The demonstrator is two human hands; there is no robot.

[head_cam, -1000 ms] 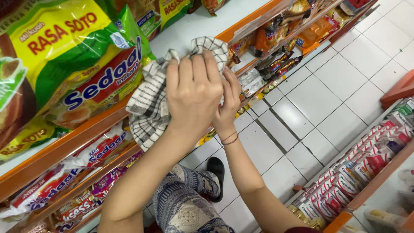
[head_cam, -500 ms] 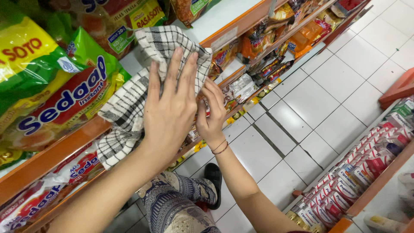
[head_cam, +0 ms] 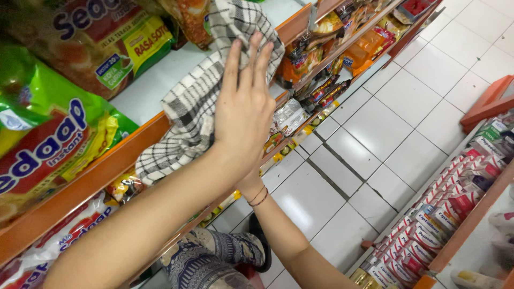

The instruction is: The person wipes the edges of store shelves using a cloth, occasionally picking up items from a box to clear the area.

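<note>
Checked cloth point(head_cam: 209, 101) is pressed flat on the white shelf point(head_cam: 147, 88) under the left hand point(head_cam: 243, 115), fingers straight and together; the right hand, at 6 o'clock behind it, cannot be judged

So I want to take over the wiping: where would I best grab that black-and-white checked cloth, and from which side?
Probably the loose end of the black-and-white checked cloth that hangs over the orange shelf edge, coming from the aisle side and below. The upper part lies pressed flat on the white shelf under the left hand, so only the dangling end is free to pinch.
</note>
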